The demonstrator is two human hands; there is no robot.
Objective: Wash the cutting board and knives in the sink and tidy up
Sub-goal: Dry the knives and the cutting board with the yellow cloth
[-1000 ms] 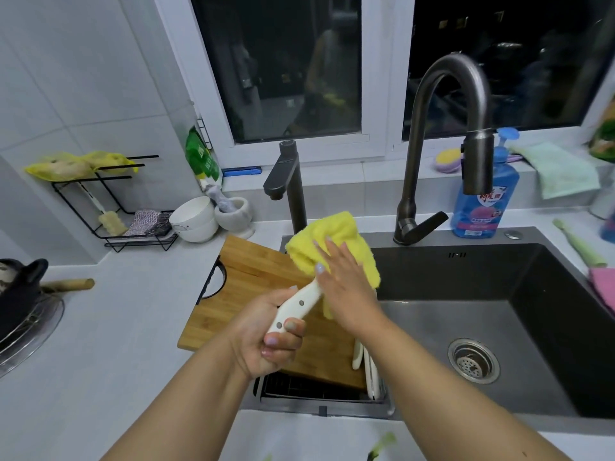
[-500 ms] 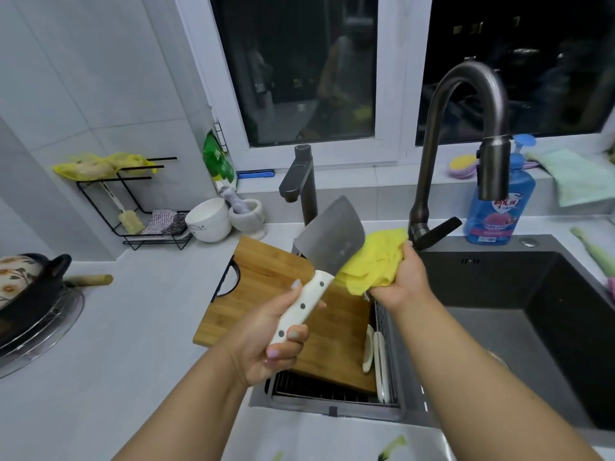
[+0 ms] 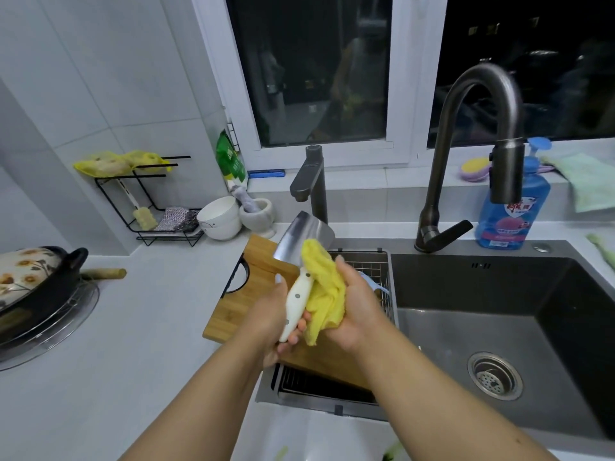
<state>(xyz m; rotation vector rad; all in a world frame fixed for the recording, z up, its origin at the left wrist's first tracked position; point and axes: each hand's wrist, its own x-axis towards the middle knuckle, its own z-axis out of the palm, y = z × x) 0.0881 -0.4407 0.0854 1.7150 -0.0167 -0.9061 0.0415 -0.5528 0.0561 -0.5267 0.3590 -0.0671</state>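
My left hand (image 3: 269,314) grips the white handle of a steel cleaver (image 3: 301,239), blade pointing up and away. A yellow cloth (image 3: 324,291) is bunched in my right hand (image 3: 357,306) and pressed against the cleaver's handle and the lower part of its blade. Both hands hover over a bamboo cutting board (image 3: 256,277) that lies across the counter edge and a wire drain basket (image 3: 369,264) at the left end of the dark sink (image 3: 499,327). Something light blue (image 3: 374,284) lies in the basket behind my right hand.
A tall dark faucet (image 3: 466,144) and a smaller tap (image 3: 311,181) stand behind the sink, with a blue soap bottle (image 3: 512,211) to the right. White bowls (image 3: 219,219), a mortar (image 3: 258,211) and a black rack (image 3: 149,201) sit at the back left. A lidded pot (image 3: 30,281) stands far left.
My right hand brought the yellow cloth back from beside the blade onto the cleaver's handle and lower blade. The cleaver now stands more upright. The view has shifted a little.
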